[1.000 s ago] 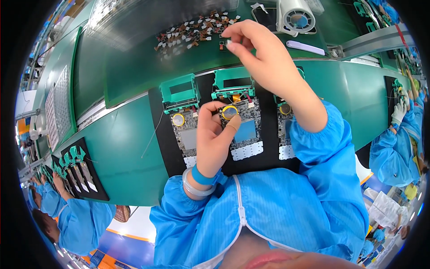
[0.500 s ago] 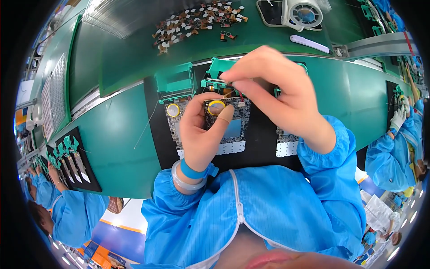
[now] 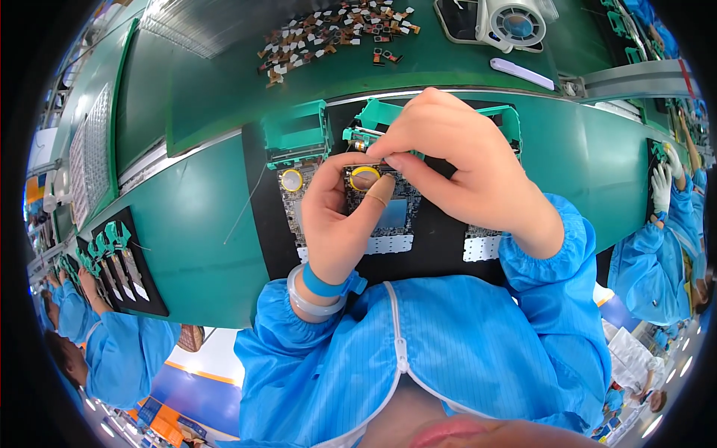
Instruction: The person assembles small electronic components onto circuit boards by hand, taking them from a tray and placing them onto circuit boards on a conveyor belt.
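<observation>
My left hand (image 3: 340, 224) grips a circuit board (image 3: 392, 214) near its top edge, the thumb lying beside a yellow-rimmed coin cell (image 3: 365, 178). My right hand (image 3: 467, 157) is pinched at that top edge. Its fingertips meet on something too small or hidden to make out. Behind the fingers stands a green plastic housing (image 3: 379, 112), partly covered by the right hand. To the left lies a second board (image 3: 291, 213) below its own green housing (image 3: 295, 131). A third board (image 3: 482, 248) shows partly under my right forearm, with another green housing (image 3: 509, 123) above it.
The boards rest on a black mat (image 3: 441, 254). Beyond are a pile of small camera-like modules (image 3: 336, 37), a pale purple strip-shaped tool (image 3: 521, 73), a white fan (image 3: 515, 26) and a phone (image 3: 455, 21). Co-workers sit at both sides, a black tray (image 3: 153, 299) at the left.
My right fingertips have come down onto the board's top edge, covering the orange flex and red wire seen there before. My left hand keeps its grip. The whole view has shifted slightly.
</observation>
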The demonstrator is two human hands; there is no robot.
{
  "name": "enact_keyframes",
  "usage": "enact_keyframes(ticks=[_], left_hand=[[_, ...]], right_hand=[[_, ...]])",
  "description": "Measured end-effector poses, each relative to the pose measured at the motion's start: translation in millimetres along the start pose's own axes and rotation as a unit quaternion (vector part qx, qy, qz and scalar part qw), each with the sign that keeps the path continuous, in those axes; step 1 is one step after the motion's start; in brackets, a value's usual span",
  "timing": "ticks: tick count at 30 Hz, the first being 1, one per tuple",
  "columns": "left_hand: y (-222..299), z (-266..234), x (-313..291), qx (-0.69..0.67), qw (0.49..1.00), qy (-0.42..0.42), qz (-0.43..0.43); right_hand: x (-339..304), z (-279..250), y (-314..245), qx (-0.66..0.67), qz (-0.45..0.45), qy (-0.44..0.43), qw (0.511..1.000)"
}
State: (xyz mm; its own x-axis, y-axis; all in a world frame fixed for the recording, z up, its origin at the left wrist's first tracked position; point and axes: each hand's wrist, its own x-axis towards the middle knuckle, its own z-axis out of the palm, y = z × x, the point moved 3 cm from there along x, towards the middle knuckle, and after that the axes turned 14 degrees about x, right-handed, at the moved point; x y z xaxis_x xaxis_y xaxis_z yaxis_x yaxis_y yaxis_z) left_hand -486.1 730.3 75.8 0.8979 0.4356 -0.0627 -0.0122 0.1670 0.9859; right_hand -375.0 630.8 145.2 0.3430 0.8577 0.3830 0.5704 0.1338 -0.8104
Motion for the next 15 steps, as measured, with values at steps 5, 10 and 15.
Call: enact_keyframes(ticks=[5, 10, 15], left_hand=[[1.6, 0.3, -1.1, 0.009, 1.0, -0.002, 0.008], [0.8, -0.2, -1.7, 0.016, 1.0, 0.001, -0.002], [2.7, 0.0, -0.8, 0.007, 1.0, 0.007, -0.006]], right_hand=[[-0.6, 1.3, 1.5, -0.025, -0.011, -0.006, 1.0], [-0.7, 1.1, 0.3, -0.009, 0.003, -0.01, 1.0], [-3.1, 2.0, -0.7, 0.054, 0.086, -0.017, 0.995]])
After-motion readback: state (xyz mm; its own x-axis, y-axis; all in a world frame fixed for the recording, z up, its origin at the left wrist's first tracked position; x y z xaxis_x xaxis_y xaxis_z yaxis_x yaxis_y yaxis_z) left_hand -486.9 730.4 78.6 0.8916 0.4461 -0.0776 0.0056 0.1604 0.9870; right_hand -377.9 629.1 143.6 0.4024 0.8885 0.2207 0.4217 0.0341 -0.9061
